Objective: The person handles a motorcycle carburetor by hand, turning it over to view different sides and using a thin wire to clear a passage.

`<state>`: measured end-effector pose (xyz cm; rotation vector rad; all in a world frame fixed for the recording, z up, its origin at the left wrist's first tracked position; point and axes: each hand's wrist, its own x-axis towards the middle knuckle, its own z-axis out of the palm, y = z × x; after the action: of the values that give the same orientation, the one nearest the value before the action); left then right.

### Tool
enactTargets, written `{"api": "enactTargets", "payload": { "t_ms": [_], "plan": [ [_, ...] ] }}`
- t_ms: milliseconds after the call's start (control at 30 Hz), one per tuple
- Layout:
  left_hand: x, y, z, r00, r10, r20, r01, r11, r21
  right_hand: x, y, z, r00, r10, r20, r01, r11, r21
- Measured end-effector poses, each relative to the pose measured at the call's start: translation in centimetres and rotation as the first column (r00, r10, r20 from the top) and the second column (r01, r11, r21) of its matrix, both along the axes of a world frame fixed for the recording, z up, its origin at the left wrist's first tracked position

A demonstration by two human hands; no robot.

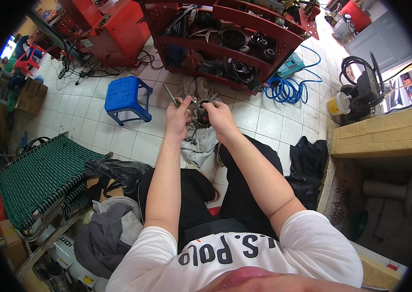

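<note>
Both my hands are out in front of me, above a grey rag [201, 152] spread on the floor tiles. My left hand [178, 117] is closed around a thin metal rod-shaped tool [169, 93] that slants up and to the left. The tool's other end is hidden by the fingers. A dark, ring-shaped metal part [200, 115] sits between the hands. My right hand [219, 117] grips its right side, with the thumb at the round opening. My left fingertips are close to the part; whether they touch it I cannot tell.
A blue plastic stool [127, 100] stands to the left. Ahead is a red tool cart [225, 58] loaded with parts. At right are a coiled blue hose [286, 90] and a white bucket [338, 104]. A green woven folding chair [45, 175] is at the near left.
</note>
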<state>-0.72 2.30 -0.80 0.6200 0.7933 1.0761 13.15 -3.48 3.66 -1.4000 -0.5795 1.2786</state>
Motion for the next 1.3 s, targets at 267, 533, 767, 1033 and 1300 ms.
{"api": "enactTargets", "payload": {
  "t_ms": [267, 533, 767, 1033, 1300],
  "plan": [
    [-0.1, -0.1, 0.8, 0.983, -0.064, 0.170, 0.064, 0.998, 0.004, 0.2, 0.0, -0.1, 1.000, -0.014, 0.008, 0.014, 1.000, 0.003],
    [0.1, -0.1, 0.2, 0.994, -0.034, 0.106, 0.035, 0.999, -0.012, 0.2, 0.0, -0.1, 1.000, -0.012, 0.002, 0.012, 1.000, 0.004],
    [0.1, -0.1, 0.3, 0.992, -0.068, 0.104, 0.064, 0.997, 0.042, 0.6, 0.1, -0.4, 0.999, 0.038, -0.010, -0.039, 0.998, -0.041],
    [-0.1, 0.0, -0.5, 0.999, -0.011, 0.047, 0.011, 1.000, 0.000, -0.2, -0.1, 0.4, 1.000, 0.007, -0.021, -0.007, 1.000, 0.003],
    [0.2, -0.3, 0.5, 0.987, -0.090, 0.133, 0.085, 0.995, 0.042, 0.3, 0.2, -0.4, 1.000, -0.020, -0.004, 0.020, 1.000, 0.013]
  ]
}}
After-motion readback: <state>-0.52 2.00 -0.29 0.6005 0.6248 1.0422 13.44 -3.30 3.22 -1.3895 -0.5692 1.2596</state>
